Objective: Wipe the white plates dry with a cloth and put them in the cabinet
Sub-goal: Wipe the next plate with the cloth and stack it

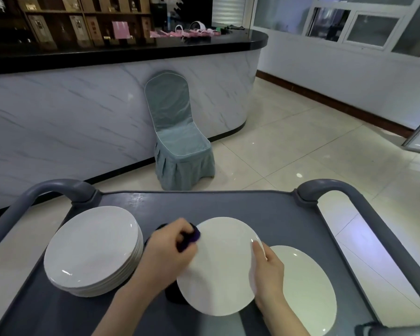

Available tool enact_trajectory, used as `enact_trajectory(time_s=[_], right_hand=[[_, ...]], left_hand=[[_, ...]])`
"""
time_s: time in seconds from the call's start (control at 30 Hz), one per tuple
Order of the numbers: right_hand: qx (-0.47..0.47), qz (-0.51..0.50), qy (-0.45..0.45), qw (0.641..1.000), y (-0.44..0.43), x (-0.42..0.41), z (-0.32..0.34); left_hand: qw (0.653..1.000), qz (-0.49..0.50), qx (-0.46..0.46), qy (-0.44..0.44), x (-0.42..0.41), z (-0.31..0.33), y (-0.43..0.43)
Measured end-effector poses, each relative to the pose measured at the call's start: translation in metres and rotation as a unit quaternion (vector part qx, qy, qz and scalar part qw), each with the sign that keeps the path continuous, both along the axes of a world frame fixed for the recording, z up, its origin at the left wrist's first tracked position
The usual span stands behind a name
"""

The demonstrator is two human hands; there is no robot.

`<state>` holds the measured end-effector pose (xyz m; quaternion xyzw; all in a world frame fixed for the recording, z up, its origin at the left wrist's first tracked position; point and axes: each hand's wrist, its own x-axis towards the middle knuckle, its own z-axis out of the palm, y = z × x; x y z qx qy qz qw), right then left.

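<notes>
The right hand (268, 270) grips the right rim of a white plate (221, 267), thumb laid flat on the upper face and the other fingers hidden beneath. The plate is tilted, its far edge raised. Across it, the left hand (167, 248) is curled around a bunched dark purple cloth (189, 238) and presses it against the plate's upper left rim. A dark patch shows under the plate's lower left edge, just below the left wrist; whether it is more cloth or shadow cannot be told.

Under and to the right of the right hand, a second white plate (306, 287) lies flat on the grey cart (228, 204), partly covered by the hand and the held plate. To the left of the left hand, just beside the forearm, stands a stack of white plates (92, 248) on the same cart top.

Beyond both hands, the cart's far edge ends in two curved grey handles, one on the left (58, 187) and one on the right (325, 187). Farther on, past the cart and straight ahead of the hands, a chair (177, 132) in a pale teal cover stands on the tiled floor (301, 141), its back against a marble-patterned counter (83, 112) with a black top. Pink items (184, 33) lie on that top, and wooden shelves (58, 20) stand behind it.
</notes>
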<state>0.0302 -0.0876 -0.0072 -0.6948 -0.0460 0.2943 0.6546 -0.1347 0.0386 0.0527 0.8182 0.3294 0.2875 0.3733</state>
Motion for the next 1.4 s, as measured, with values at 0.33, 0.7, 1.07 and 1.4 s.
enact_trajectory(time_s=[0.33,0.7,1.07,1.4], right_hand=[[0.026,-0.004,0.062,0.998,0.004,-0.007,-0.003],[0.051,-0.067,0.088,0.993,0.011,-0.003,0.006],[0.065,-0.088,0.077,0.991,-0.006,0.013,0.018],[0.023,-0.011,0.022,0.999,0.01,-0.014,0.017]], left_hand=[[0.978,-0.116,0.084,0.155,-0.007,-0.042,0.015],[0.907,-0.245,0.217,0.267,0.001,-0.06,-0.043],[0.923,-0.21,0.259,0.191,-0.006,-0.04,-0.033],[0.894,-0.221,0.285,0.265,0.056,-0.057,-0.012]])
